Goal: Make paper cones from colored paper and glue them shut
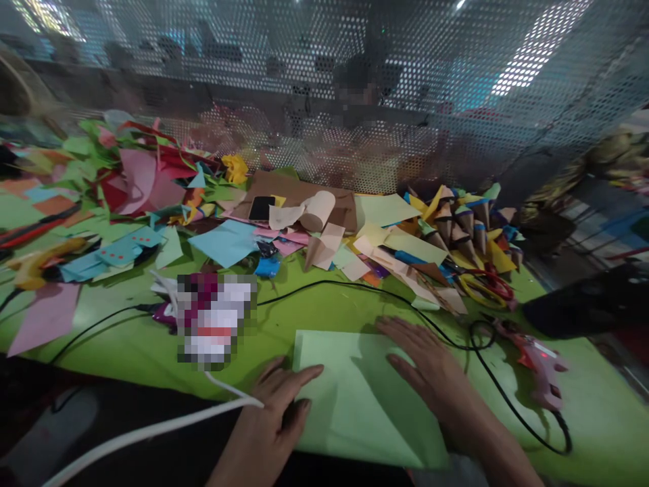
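Note:
A pale green sheet of paper (355, 392) lies on the green table at its front edge, its near end reaching over the edge. My left hand (278, 399) rests at the sheet's left side, index finger stretched over the paper and thumb apart from it. On the right side, my right hand (426, 365) lies with its fingers extended across the paper's far right corner, thumb spread. Neither hand is closed around anything. A white cable (167, 426) passes in front of my left wrist.
A pink glue gun (540, 362) with a black cord lies to the right, near red and yellow scissors (487, 287). A yellow glue gun (43, 264) sits at left. Paper scraps (223, 242) and small paper cones (464, 226) cover the back, before a perforated metal screen (324, 101).

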Available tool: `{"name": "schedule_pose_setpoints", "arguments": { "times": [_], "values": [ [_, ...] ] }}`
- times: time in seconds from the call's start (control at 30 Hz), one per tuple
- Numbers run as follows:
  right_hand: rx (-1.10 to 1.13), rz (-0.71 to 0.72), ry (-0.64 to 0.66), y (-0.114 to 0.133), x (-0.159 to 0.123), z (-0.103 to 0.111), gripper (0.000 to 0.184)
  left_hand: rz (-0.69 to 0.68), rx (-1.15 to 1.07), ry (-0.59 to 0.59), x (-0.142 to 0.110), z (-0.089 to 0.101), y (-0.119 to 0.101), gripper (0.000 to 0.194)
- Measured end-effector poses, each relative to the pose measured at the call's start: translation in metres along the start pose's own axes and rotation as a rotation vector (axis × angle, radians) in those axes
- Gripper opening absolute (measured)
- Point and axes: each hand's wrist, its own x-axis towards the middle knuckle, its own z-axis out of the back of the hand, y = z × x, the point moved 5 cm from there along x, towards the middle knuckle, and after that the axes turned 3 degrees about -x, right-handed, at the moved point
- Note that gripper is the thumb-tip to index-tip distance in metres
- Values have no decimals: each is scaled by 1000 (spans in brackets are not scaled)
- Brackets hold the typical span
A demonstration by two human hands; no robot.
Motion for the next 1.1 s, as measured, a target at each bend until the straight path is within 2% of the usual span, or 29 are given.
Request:
{"name": "schedule_pose_setpoints", "arguments": {
  "times": [0.1, 0.13, 0.27, 0.4, 0.47, 0.63, 1.0, 1.1],
  "values": [
    [-94, -94, -160, -12, -10, 5, 50, -36, 15, -32, 4, 1, -5, 50],
    [-92, -69, -157, -9, -13, 5, 51, -46, 14, -39, 5, 1, -7, 50],
    [-35, 88, 25, 10, -15, -6, 50, -89, 11, -86, 11, 3, -13, 48],
    [-110, 43, -75, 9, -18, -7, 51, -113, 47, -153, 14, 5, -14, 48],
    [-119, 114, -82, 15, -22, -10, 54, -93, 75, -164, 14, 4, -12, 48],
    [-156, 297, 3, 32, -26, -23, 69, -27, 154, -128, 11, 4, -13, 51],
    [-191, 428, -137, 19, -26, -30, 74, 144, 151, -53, 9, 4, -10, 37],
    [-197, 416, -123, 14, -28, -36, 76, 103, 141, -49, 4, 6, -11, 44]
  ]
}}
